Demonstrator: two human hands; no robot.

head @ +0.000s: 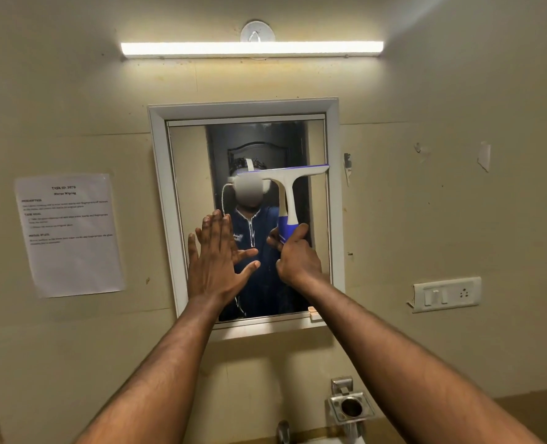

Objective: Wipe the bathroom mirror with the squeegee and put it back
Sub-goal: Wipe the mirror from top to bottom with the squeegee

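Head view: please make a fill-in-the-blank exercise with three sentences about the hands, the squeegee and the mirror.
1. The squeegee is held by the ____ hand.
2. The left hand lies flat, with fingers open, on the ____.
3. The squeegee blade reaches the ____ edge of the mirror.

Missing words: right; mirror; right

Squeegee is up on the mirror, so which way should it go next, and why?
Probably straight down. The right hand grips the squeegee by its blue handle, with the blade lying level about midway up the mirror on its right side. The glass below looks unwiped, and the left hand lies flat against it.
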